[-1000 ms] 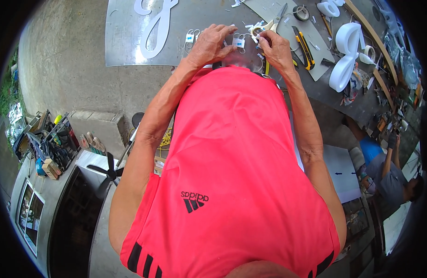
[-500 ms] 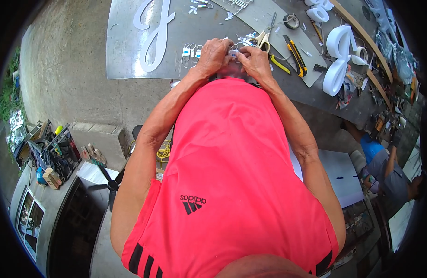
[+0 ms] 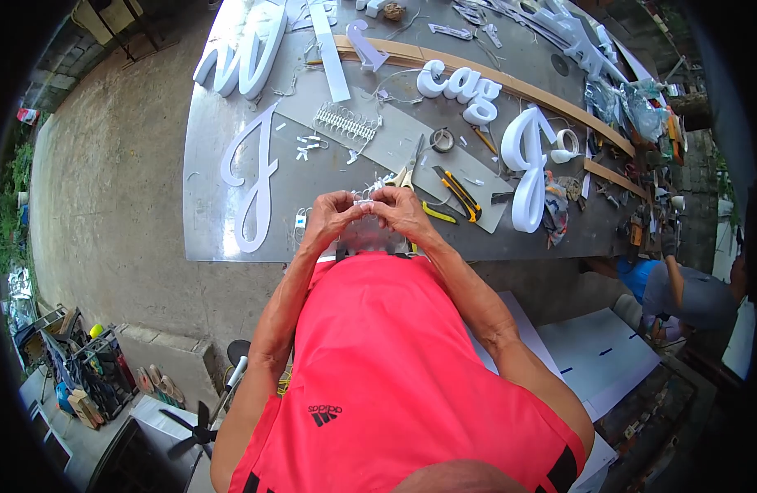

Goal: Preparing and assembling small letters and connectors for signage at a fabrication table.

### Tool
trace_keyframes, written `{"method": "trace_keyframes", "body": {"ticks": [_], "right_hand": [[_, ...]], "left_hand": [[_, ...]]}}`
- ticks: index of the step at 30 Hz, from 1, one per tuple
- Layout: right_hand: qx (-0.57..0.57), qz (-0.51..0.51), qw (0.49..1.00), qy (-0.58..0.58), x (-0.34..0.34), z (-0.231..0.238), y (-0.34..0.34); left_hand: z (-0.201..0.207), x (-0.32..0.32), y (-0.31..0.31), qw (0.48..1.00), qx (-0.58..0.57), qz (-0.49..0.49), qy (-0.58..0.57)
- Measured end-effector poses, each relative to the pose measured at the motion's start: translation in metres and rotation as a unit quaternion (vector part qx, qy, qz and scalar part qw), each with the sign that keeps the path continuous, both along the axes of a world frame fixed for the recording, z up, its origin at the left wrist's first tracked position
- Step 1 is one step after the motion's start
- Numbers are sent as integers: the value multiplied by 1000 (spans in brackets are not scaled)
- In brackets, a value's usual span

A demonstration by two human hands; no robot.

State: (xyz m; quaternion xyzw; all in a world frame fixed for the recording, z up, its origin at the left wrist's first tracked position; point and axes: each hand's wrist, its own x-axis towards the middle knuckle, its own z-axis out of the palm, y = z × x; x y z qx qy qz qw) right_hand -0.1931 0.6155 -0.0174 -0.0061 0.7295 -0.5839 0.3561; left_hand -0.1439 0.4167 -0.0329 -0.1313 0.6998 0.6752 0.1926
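Close to the table's near edge, my left hand and my right hand meet with fingertips pinched on a small white wired module, which looks like an LED module. The fingers partly cover it. Beside my left hand lies another wired module with a blue patch. Just past my right hand are scissors with cream handles, and yellow-handled pliers lie to its right. A yellow and black utility knife rests farther right on a grey sheet.
A flat white letter-shaped piece lies to the left, and a thick one stands to the right. Beyond my hands are a row of wired modules and a tape roll. A wooden strip crosses the table. Another person is at right.
The view has tilted up, showing more of the table's far side. My hands stay together near the table edge, still pinching a small module.
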Motion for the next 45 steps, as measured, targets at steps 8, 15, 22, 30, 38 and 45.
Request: {"method": "trace_keyframes", "body": {"ticks": [8, 15, 22, 30, 38, 45], "right_hand": [[11, 94, 985, 143, -21, 29, 16], [54, -61, 955, 284, -8, 42, 2], [46, 23, 930, 364, 2, 43, 3], [-1, 33, 966, 257, 2, 32, 3], [13, 40, 979, 201, -8, 34, 4], [18, 43, 970, 239, -11, 47, -5]], "left_hand": [[25, -2, -7, 996, 87, -16, 20], [37, -1, 1, 990, 130, 30, 36], [38, -2, 2, 993, 98, 31, 55], [37, 0, 5, 997, -3, 23, 68], [51, -11, 7, 997, -25, 16, 70], [45, -14, 8, 994, 16, 62, 85]]}}
